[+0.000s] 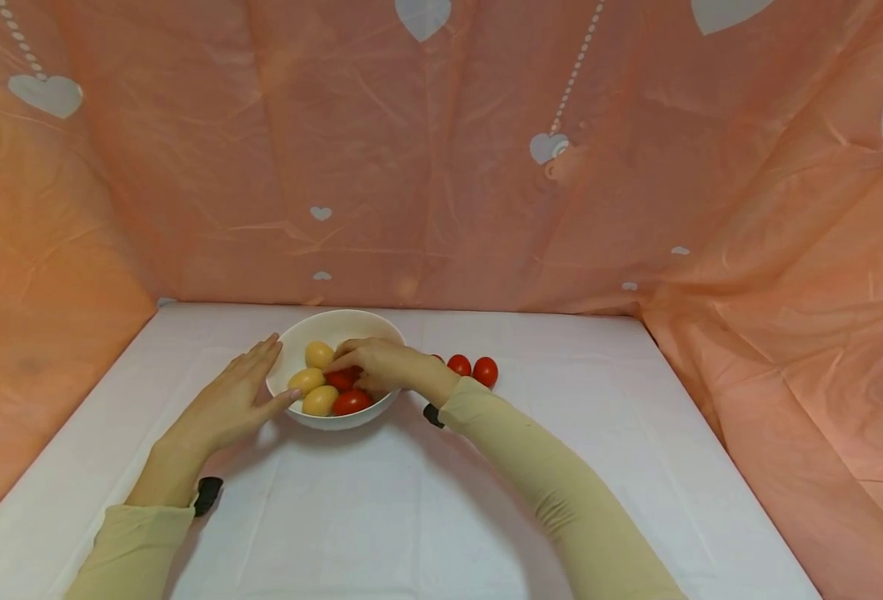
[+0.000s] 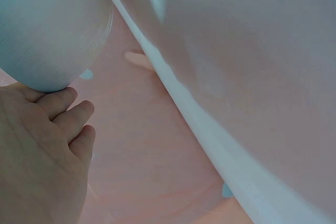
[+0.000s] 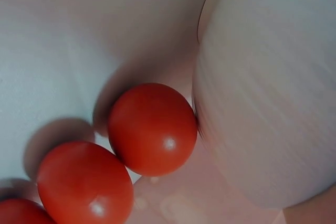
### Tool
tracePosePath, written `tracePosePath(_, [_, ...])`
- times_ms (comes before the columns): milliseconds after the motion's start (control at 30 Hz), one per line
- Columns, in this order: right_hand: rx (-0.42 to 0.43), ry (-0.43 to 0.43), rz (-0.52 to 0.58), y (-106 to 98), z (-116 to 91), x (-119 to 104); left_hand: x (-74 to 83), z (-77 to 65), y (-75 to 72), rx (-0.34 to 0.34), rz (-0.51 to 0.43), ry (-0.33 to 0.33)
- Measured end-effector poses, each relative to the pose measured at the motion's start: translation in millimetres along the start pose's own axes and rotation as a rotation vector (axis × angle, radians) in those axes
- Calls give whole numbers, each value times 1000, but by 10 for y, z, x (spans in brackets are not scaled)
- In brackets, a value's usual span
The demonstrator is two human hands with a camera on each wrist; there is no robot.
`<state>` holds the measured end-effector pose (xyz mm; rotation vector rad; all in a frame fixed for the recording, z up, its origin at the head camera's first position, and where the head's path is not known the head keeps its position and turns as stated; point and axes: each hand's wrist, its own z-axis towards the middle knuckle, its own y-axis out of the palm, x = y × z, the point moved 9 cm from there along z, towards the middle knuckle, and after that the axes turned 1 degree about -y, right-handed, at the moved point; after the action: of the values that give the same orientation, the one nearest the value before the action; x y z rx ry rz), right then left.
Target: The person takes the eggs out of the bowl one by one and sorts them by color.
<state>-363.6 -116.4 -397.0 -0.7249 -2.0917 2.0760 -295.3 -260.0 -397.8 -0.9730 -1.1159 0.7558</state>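
A white bowl [image 1: 336,423] stands toward the back of the table, left of the middle. Inside it lie several yellow egg-shaped pieces [image 1: 320,401] and smooth red tomatoes [image 1: 352,402]. My left hand [image 1: 231,404] steadies the bowl's left side, its fingers fairly straight along the outer wall and its thumb at the front rim. In the left wrist view, the fingers [image 2: 73,121] meet the underside of the bowl. Reaching over the right rim, my right hand [image 1: 381,363] has its thumb and fingers curled round a red tomato [image 1: 342,378], partly covered by the hand.
More red tomatoes [image 1: 485,372] sit in a row to the right of the bowl; the right wrist view shows the closest tomato [image 3: 152,129] right against the bowl wall. A white cloth [image 1: 321,517] covers the table. Orange sheeting [image 1: 426,183] with hearts encloses the back and sides.
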Motion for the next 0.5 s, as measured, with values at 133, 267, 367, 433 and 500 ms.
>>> tracePosePath(133, [-7,24,8,21,2,30,0,0,2,0,2,1])
tracePosePath(267, [-10,42,7,35,0,46,6,4,0,4,-3,8])
tracePosePath(367, [-3,39,-4,33,-8,41,10,9,-3,10,-6,15])
tracePosePath(433, [5,38,-5,25,-16,35,8,11,0,10,-7,15])
tracePosePath(500, [18,37,-3,13,-23,30,3,10,5,8,-6,13])
